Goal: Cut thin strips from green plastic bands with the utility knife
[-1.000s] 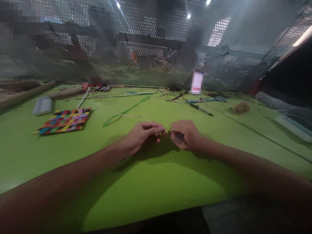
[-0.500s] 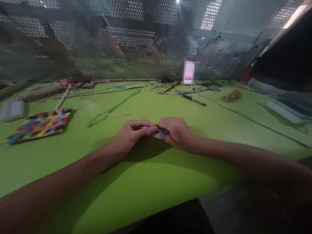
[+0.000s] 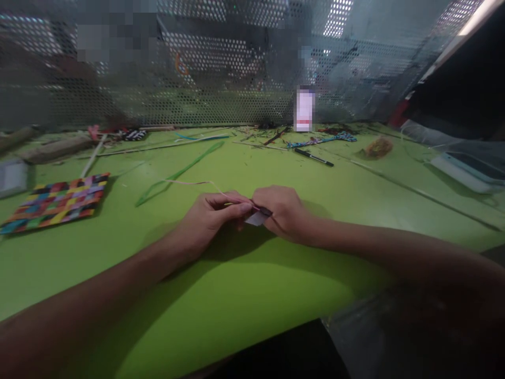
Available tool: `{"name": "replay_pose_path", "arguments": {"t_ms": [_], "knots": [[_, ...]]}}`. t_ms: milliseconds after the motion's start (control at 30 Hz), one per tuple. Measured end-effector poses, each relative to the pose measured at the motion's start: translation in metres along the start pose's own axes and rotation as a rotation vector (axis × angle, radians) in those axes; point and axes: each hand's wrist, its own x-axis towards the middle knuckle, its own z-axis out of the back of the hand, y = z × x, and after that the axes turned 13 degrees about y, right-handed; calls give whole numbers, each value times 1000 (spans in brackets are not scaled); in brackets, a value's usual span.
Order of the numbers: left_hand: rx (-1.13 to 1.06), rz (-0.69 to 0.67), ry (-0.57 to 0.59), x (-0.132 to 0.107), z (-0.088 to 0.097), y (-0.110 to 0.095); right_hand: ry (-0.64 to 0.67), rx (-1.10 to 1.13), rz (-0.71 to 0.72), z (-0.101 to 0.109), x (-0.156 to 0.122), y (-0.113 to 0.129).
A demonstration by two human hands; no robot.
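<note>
My left hand [image 3: 213, 216] pinches a thin pink strip [image 3: 236, 199] between thumb and fingers. The strip's loose end trails left over the table. Right against it, my right hand [image 3: 282, 210] is closed around a dark narrow piece [image 3: 265, 210], whose kind I cannot make out. Just under the fingertips a small pale flat piece [image 3: 255, 218] shows; what holds it is hidden. Both hands meet low over the green table [image 3: 221, 310].
A colourful woven mat [image 3: 59, 202] lies at left, with a green strip [image 3: 177, 173] beside it. A black pen [image 3: 313, 157], a patterned blue strip [image 3: 323, 140] and a lit phone [image 3: 304, 109] are farther back. On the right lie a long thin stick [image 3: 426, 195] and a pale blue device [image 3: 465, 171].
The view has shifted slightly, moving the table items a little left and up. Both hands keep their grip and nearly the same pose.
</note>
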Motion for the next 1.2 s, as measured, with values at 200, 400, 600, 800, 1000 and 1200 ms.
{"name": "replay_pose_path", "arguments": {"t_ms": [200, 400, 600, 800, 1000, 1200], "knots": [[-10, -6, 12, -1, 2, 2, -6, 0, -7, -1, 0, 0], [15, -10, 7, -1, -1, -3, 36, -5, -44, 1, 0, 2], [64, -10, 2, -2, 0, -3, 25, -6, -57, 0, 0, 1], [72, -24, 4, -2, -1, -4, 13, -11, -36, 0, 1, 2], [110, -23, -9, -2, 0, -4, 1, -13, -16, -1, 2, 2], [155, -17, -3, -2, -1, -6, 14, -21, -25, -1, 2, 2]]}}
